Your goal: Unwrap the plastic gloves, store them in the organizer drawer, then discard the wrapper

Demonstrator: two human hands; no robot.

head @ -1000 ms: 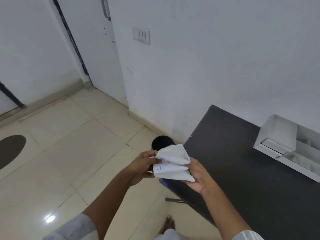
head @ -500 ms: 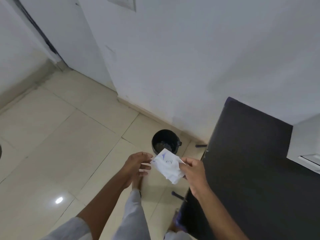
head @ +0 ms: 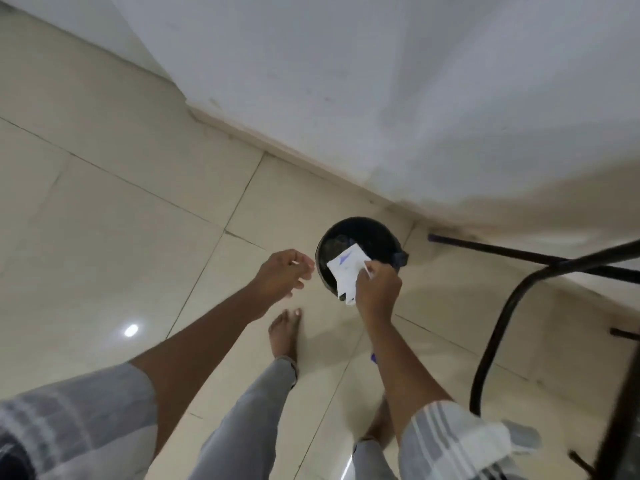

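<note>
Seen from above, on a cream tiled floor (head: 121,188) at the foot of a white wall (head: 381,81): right hand (head: 377,292) pinching a white wrapper (head: 344,268) with faint blue print, fingers clamped on its right edge, held over the open mouth of a small black waste bin (head: 377,237). Wrapper overlapping the bin's near rim, at roughly 7 o'clock of the opening; whether touching the rim, impossible to tell. Left hand (head: 282,271) at 9 o'clock of the bin, just beside it, holding nothing, fingers loosely curled and slightly apart. Bare left foot (head: 284,332) planted at 7 o'clock of the bin, below the left hand, grey trouser leg (head: 249,410) behind it. Striped grey-and-white sleeves (head: 446,441) pushed up on both forearms. Black tubular table legs (head: 495,327) at 3 to 4 o'clock of the bin, one foot resting near the skirting. Bright ceiling-light reflection (head: 131,330) on the tiles at lower left.
</note>
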